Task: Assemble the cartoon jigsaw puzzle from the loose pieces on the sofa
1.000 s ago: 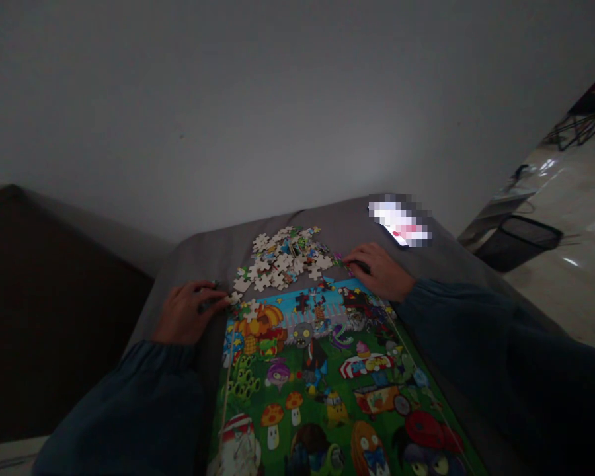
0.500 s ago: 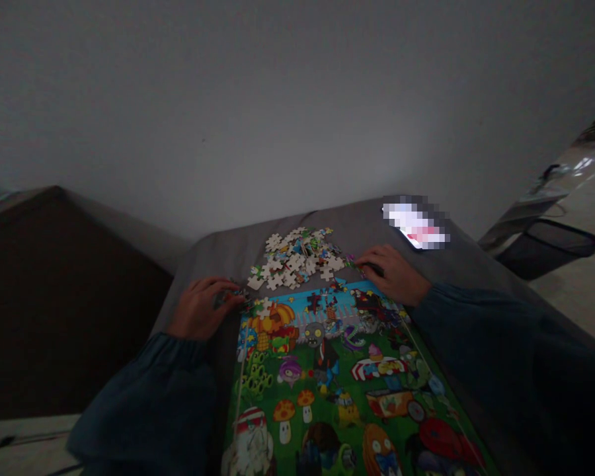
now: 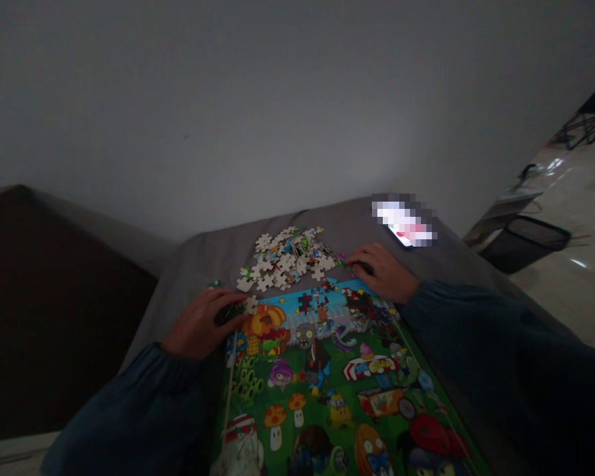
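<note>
A jigsaw picture sheet [image 3: 322,390] with colourful cartoon plants and zombies lies in front of me. My left hand [image 3: 203,320] is at its top left corner, thumb and fingers apart around the edge of a pale, face-down puzzle piece [image 3: 251,304]. Beyond the sheet is a heap of loose puzzle pieces [image 3: 285,261], many showing their plain backs. On the heap's right side, my right hand [image 3: 381,271] has its fingertips closed at a small purple puzzle piece [image 3: 341,258]. A few dark pieces rest on the sheet's blue upper part.
A lit phone [image 3: 404,223], its screen blurred, lies at the back right of the grey cloth surface [image 3: 203,261]. Behind stands a pale wall [image 3: 277,119]. A dark brown panel [image 3: 54,317] is at left. A black mesh chair [image 3: 525,241] stands on the shiny floor at right.
My left hand has moved down and towards me, from small pieces beside the sheet to the pale piece at the corner. My right hand stays by the heap. The view has shifted slightly.
</note>
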### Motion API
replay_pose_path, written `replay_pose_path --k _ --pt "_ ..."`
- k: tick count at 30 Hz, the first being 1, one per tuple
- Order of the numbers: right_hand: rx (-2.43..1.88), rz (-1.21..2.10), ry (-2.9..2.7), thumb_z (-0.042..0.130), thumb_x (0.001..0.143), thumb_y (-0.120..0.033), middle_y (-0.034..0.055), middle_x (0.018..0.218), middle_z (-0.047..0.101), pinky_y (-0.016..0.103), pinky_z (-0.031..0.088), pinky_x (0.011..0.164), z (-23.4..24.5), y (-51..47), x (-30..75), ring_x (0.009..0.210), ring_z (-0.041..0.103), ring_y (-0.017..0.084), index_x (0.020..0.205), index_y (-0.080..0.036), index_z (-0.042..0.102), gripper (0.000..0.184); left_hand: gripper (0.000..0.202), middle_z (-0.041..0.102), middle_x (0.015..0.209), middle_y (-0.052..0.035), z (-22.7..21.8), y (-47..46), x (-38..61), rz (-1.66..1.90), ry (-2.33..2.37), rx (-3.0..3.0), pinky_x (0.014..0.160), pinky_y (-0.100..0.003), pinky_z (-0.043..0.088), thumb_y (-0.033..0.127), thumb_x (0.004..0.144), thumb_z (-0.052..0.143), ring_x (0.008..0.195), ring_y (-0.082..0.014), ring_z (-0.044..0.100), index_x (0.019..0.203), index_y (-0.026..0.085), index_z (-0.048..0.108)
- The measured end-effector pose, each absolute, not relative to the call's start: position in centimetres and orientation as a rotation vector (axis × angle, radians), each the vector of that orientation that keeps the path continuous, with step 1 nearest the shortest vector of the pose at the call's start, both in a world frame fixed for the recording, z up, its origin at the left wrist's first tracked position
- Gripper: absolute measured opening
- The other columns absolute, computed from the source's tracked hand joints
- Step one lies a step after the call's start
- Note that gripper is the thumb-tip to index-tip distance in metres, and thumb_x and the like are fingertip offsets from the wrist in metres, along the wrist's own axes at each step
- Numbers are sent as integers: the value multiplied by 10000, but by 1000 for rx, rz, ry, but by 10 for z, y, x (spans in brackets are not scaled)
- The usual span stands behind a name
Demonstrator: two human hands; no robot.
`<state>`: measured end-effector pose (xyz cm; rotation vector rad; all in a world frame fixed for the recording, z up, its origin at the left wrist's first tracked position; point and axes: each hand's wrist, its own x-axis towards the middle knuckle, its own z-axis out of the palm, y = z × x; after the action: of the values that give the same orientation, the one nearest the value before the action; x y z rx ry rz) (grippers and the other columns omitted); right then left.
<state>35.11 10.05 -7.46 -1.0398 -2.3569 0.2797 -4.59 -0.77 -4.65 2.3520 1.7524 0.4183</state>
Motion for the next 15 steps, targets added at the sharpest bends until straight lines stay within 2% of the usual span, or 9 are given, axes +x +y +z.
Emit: replay_pose_path --k 2,6,12,15 --pt "-1035 282 -2352 497 933 -199 110 1056 685 462 459 932 -75 101 351 1008 588 268 1056 -179 716 252 640 714 1095 -110 -47 -6 -52 446 1787 2340 963 -463 507 773 853 469 1043 -299 643 1114 265 758" --pt "-1014 295 -2348 512 926 -195 110 1054 685 462 458 922 -76 101 351 1004 589 270 1054 -193 722 246 748 708 1073 -122 -50 -3 -67 439 1840 2306 942 -508 515 870 796 410 1031 -325 645 1068 280 781" --pt "-1010 284 -2365 506 927 -188 112 1062 681 459 447 920 -77 102 351 995 588 267 1058 -193 717 248 837 708 1135 -136 -50 -1 -84 395 1888 2223 1003 -573 481 941 697 426 1105 -378 639 1069 283 785" --pt "-1004 287 -2368 500 932 -194 111 1061 681 459 445 914 -76 102 351 982 590 263 1057 -188 713 247 836 700 1175 -133 -48 -4 -88 394 1892 2188 1013 -542 490 934 669 481 1122 -373 642 1099 279 773"
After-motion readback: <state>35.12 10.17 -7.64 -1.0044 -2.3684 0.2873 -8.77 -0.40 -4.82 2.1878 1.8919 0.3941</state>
